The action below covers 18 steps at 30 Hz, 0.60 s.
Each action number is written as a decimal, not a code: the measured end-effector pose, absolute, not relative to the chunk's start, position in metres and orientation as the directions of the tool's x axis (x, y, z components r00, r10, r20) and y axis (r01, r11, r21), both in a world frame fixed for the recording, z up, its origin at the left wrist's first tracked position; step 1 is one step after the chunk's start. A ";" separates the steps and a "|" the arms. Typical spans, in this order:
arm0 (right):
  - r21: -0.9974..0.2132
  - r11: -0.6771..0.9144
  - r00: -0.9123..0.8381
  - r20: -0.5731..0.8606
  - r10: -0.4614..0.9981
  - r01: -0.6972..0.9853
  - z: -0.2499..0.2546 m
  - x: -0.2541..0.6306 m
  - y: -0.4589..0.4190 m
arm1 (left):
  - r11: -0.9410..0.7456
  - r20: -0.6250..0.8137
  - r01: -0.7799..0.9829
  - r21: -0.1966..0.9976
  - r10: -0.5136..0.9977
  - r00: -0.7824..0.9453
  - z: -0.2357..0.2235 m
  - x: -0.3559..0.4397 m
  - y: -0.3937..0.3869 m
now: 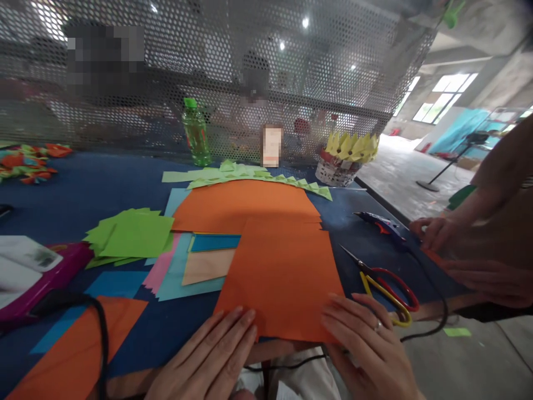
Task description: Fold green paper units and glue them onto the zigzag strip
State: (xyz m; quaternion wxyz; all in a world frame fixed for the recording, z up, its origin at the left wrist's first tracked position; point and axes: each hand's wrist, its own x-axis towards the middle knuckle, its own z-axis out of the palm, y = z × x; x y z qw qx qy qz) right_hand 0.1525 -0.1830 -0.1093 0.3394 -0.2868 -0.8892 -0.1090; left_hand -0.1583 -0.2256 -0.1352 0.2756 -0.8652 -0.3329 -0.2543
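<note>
A sheet of orange paper (283,278) lies at the table's front edge, overlapping more orange paper (245,203) behind it. My left hand (212,355) rests on its lower left corner, fingers stretched out and flat. On the lower right corner lies my right hand (366,344), a ring on one finger; its fingers are extended over the sheet, and its thumb is near the front edge. Scissors (385,289) with red and yellow handles lie beside my right hand. Under the sheet's left side, blue, peach and pink papers (162,266) stick out.
Green paper squares (137,233) are piled left, near a magenta device (50,289) with a black cable. A folded green paper strip (258,176), green bottle (196,133) and basket (339,166) stand behind. A glue gun (381,222) lies right, near another person's hands (437,230).
</note>
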 end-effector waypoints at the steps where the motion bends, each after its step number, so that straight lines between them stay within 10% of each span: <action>1: 0.005 0.807 -0.597 0.676 0.432 0.590 -0.108 0.147 -0.184 | -0.617 0.618 0.731 -0.293 0.461 0.637 -0.134 -0.156 -0.227; 18: -0.150 0.759 -0.433 0.744 0.508 0.633 -0.109 0.116 -0.178 | -0.630 0.628 0.771 -0.097 0.562 0.538 -0.132 -0.143 -0.239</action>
